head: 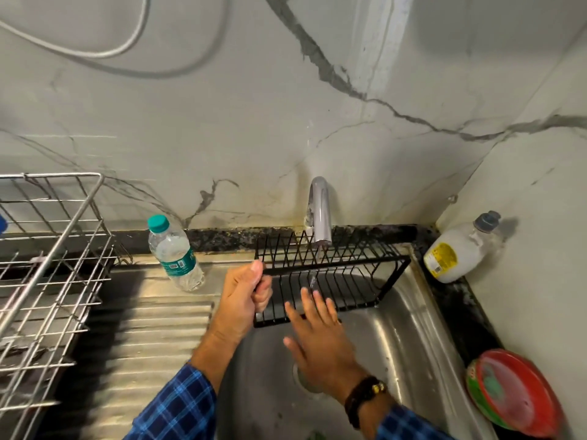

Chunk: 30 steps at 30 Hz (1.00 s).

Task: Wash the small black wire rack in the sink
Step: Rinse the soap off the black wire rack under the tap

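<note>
The steel sink (409,315) holds no dishes; a thin stream of water (313,281) falls from the chrome tap (320,211) into it, and the drain (303,381) shows partly behind the right hand. The small black wire rack (333,274) hangs over the back half of the sink, right under the tap, tilted with its near long edge lower. The left hand (243,295) is clenched around the rack's left end, thumb on the top wire. The right hand (317,331) lies flat with its fingers (306,300) spread and released, pressed against the rack's lower front bars where the water lands.

On the ribbed draining board (152,331) to the left stands a clear water bottle (174,252) with a teal cap, nearly empty, just beside the rack's left end. Further left, a large silver wire basket (54,265) sits on the board; its contents are too blurred to tell. At the right back corner of the dark stone surface (457,300) leans a soap bottle (457,249) with pale liquid and a yellow label. A red round tub (514,392) rests on the right rim.

The rack's right end is close to the sink's right wall; the front of the bowl is open. Grey-veined marble tiles (222,122) cover both walls, and a white hose (95,54) loops above.
</note>
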Tool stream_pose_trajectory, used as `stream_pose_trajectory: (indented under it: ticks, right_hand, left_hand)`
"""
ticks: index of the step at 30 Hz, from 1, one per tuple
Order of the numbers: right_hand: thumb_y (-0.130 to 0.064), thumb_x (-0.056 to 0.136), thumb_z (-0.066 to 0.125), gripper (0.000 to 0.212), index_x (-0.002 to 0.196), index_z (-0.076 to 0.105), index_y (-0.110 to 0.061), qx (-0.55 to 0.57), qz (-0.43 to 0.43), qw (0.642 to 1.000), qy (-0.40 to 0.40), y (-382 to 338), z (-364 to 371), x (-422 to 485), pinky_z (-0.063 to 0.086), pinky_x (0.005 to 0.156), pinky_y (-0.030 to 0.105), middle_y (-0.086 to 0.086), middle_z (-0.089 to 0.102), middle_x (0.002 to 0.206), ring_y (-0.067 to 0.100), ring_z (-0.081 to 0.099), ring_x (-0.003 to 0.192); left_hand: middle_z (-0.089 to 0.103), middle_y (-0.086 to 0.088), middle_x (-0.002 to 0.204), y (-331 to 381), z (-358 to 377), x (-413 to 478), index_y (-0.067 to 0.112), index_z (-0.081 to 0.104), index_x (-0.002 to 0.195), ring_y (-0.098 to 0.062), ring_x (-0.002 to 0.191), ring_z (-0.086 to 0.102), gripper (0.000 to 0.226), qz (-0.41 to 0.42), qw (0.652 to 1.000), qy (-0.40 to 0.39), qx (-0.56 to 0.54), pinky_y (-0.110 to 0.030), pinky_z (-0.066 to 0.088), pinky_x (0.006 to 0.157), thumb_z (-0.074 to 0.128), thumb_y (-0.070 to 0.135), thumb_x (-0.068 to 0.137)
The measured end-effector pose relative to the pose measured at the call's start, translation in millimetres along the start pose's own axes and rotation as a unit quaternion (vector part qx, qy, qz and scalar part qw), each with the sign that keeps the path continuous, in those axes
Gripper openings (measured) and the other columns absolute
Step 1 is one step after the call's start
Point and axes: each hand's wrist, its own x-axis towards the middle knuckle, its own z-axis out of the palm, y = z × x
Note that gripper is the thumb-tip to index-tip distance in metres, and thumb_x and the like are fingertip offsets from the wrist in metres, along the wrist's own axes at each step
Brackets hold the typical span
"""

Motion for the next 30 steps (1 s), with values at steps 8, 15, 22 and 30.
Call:
stream_pose_trajectory:
  ticks: [8, 15, 22, 30]
  right_hand:
    - [-0.066, 0.095, 0.027, 0.054, 0.131, 0.059, -0.041, 0.135, -0.001, 0.989, -0.061, 19, -18, -112, 0.050, 0.098, 0.031, -0.016, 0.064, 0.130, 0.005, 0.061, 0.113]
    - [-0.040, 0.102, 0.047, 0.039, 0.141, 0.048, -0.031, 0.431, 0.266, 0.839, 0.199, 21, -87, -98, 0.040, 0.095, 0.023, -0.014, 0.055, 0.129, 0.002, 0.054, 0.115]
    - [-0.030, 0.106, 0.044, 0.025, 0.122, 0.061, -0.021, 0.543, 0.240, 0.786, 0.173, 33, -122, -77, 0.034, 0.044, 0.023, -0.006, 0.045, 0.066, 0.008, 0.037, 0.050]
    - [-0.029, 0.107, 0.043, 0.028, 0.106, 0.064, -0.012, 0.646, 0.331, 0.668, 0.163, 3, -152, -84, 0.020, 0.035, 0.017, -0.005, 0.036, 0.055, 0.005, 0.026, 0.040]
  left_hand:
    - [0.032, 0.011, 0.044, 15, -4, -56, 0.028, 0.047, 0.051, -0.004, 0.034, 0.025, 0.050, -0.050, 0.993, 0.092, -0.054, -0.017, 0.020, 0.034, 0.047, 0.052, 0.096]
    - [0.022, 0.012, 0.046, 55, 5, -77, 0.024, 0.040, 0.060, -0.003, 0.035, 0.015, 0.051, -0.164, 0.970, 0.138, -0.116, -0.016, 0.008, 0.037, 0.038, 0.054, 0.102]
    - [0.020, 0.012, 0.050, 62, -2, -93, 0.025, 0.043, 0.063, -0.002, 0.035, 0.014, 0.048, -0.248, 0.953, 0.119, -0.128, -0.017, 0.006, 0.035, 0.040, 0.054, 0.102]
    - [0.060, -0.006, 0.076, 78, -8, -95, 0.023, 0.047, 0.124, -0.013, 0.055, 0.047, 0.018, -0.251, 0.950, 0.165, 0.081, -0.027, 0.042, 0.048, 0.037, 0.028, 0.110]
